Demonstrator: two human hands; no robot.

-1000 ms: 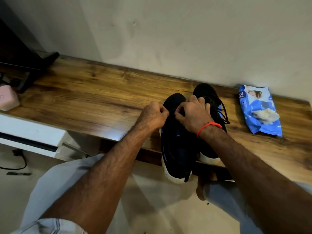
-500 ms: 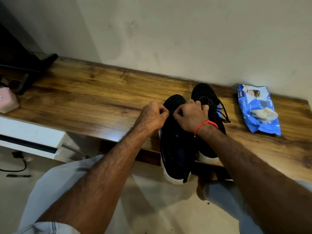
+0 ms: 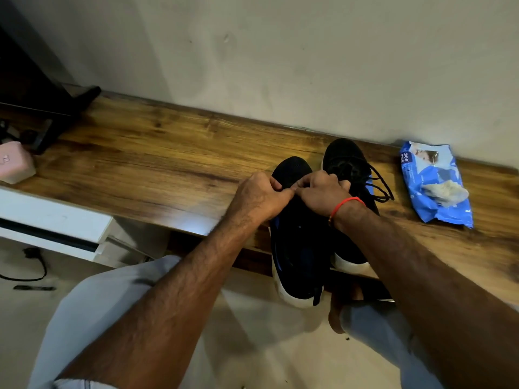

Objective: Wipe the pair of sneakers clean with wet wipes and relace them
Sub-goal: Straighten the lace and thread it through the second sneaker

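Both fists curled above left sneaker (image 3: 297, 248): left hand (image 3: 259, 196) and right hand (image 3: 323, 193), fingertips meeting, apparently pinching its lace. Beside it right sneaker (image 3: 346, 164); beyond, wipes pack (image 3: 436, 186) on bench (image 3: 140, 164).

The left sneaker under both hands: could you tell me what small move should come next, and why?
Probably draw the lace ends apart to snug them. Both the left hand and right hand pinch at the throat of the left sneaker, while the right sneaker already shows laces.
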